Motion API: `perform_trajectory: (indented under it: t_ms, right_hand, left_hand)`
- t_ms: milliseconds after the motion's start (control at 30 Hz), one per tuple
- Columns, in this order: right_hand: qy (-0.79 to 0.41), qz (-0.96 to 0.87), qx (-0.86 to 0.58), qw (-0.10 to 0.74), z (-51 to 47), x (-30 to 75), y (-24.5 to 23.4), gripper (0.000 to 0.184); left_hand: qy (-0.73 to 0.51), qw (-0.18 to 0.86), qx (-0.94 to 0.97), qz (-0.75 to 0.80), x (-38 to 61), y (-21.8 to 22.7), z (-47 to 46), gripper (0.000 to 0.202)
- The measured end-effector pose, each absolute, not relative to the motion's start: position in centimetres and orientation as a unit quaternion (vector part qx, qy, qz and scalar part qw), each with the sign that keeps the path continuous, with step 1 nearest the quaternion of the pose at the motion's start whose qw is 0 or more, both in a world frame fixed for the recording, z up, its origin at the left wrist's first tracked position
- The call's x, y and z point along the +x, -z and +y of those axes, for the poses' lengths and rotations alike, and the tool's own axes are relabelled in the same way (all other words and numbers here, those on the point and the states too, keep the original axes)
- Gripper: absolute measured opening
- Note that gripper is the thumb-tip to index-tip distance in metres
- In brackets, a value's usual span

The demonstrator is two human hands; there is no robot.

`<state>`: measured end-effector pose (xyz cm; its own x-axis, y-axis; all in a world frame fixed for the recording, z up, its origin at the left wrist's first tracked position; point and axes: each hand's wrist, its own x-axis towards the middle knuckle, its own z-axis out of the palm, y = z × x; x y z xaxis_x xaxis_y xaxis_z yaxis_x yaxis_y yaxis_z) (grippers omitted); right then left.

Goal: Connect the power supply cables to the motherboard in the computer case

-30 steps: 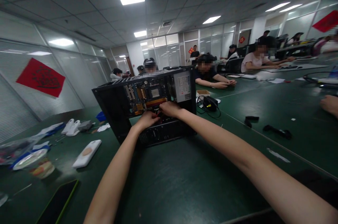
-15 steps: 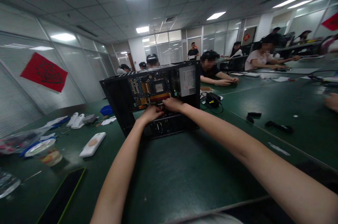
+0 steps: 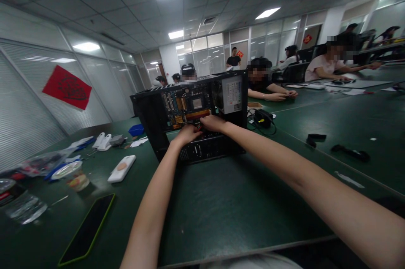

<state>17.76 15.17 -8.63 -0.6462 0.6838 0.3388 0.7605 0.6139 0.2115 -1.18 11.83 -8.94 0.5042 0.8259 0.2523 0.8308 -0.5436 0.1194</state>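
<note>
An open black computer case (image 3: 146, 112) stands upright on the table before me. Inside it are a motherboard (image 3: 187, 108) with orange and red slots and a silver-labelled power supply (image 3: 232, 93) at the upper right. At the board's lower edge, my left hand (image 3: 189, 134) is closed, with its fingertips by a small red piece (image 3: 199, 126), perhaps a cable or plug. Just right of it, my right hand (image 3: 212, 123) reaches in with bent, closed fingers below the red slot. What either hand pinches is too small and dark to make out.
Left on the green table (image 3: 202, 210) lie a phone (image 3: 88, 231), a white device (image 3: 122, 169), a plastic cup (image 3: 77, 178), a water bottle (image 3: 23, 203) and a blue box (image 3: 136, 129). Right are a black cabled device (image 3: 264, 118) and black parts (image 3: 349, 152). People sit beyond.
My view has turned slightly left, so the whole scene sits further right, and more of the bottle shows. Both hands stay at the board's lower edge, with little visible movement.
</note>
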Motion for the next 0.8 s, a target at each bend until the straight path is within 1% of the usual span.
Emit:
perform_trajectory:
  t_ms: [367, 467, 567, 667, 800]
  right_hand:
    - [0.174, -0.886, -0.414, 0.112, 15.1, 17.5, 8.4, 0.032]
    - [0.169, -0.887, -0.414, 0.113, 14.9, 17.6, 8.2, 0.031]
    - [0.164, -0.886, -0.417, 0.119, 14.8, 17.7, 8.2, 0.030]
    - [0.158, -0.882, -0.427, 0.124, 14.9, 17.6, 8.3, 0.030]
    - [0.145, -0.882, -0.431, 0.123, 15.2, 17.6, 8.5, 0.029]
  left_hand:
    - [0.147, 0.004, -0.860, -0.489, -0.7, 8.8, 11.4, 0.040]
    - [0.201, 0.037, -0.844, -0.496, -0.9, 8.7, 11.7, 0.045]
    - [0.250, 0.071, -0.813, -0.521, -1.3, 8.4, 12.6, 0.036]
    - [0.232, 0.072, -0.814, -0.529, -1.6, 8.1, 13.7, 0.027]
    - [0.201, 0.070, -0.819, -0.532, -1.5, 8.1, 14.5, 0.025]
